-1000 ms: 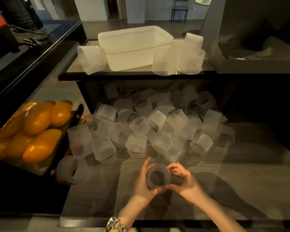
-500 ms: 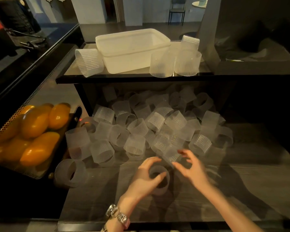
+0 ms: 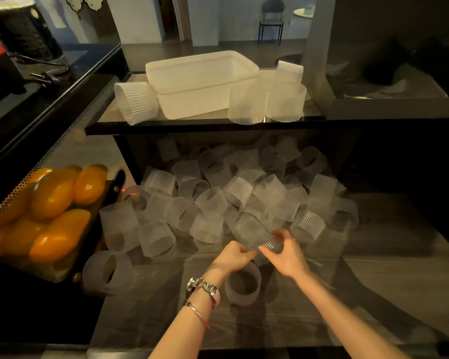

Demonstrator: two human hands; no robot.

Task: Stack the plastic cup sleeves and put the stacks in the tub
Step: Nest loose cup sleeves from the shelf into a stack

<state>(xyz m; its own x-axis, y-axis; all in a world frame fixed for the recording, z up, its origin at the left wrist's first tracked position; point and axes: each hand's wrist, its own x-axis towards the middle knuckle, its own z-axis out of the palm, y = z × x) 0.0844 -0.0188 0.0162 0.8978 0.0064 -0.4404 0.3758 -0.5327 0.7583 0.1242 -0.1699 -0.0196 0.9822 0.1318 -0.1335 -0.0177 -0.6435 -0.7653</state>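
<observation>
Reaching together at the near edge of the sleeve pile (image 3: 244,200), both hands meet on one ribbed sleeve (image 3: 263,242). Left hand (image 3: 232,256) has fingers curled against its near side; right hand (image 3: 287,253) pinches its rim between thumb and fingers. One smooth sleeve (image 3: 243,285) stands upright on the table, just nearer than the pile, beside the left wrist. Tub (image 3: 201,82) sits on the shelf above and behind the pile, flanked by sleeve stacks (image 3: 285,99). Basket of yellow fruit (image 3: 44,211) lies left of the pile.
</observation>
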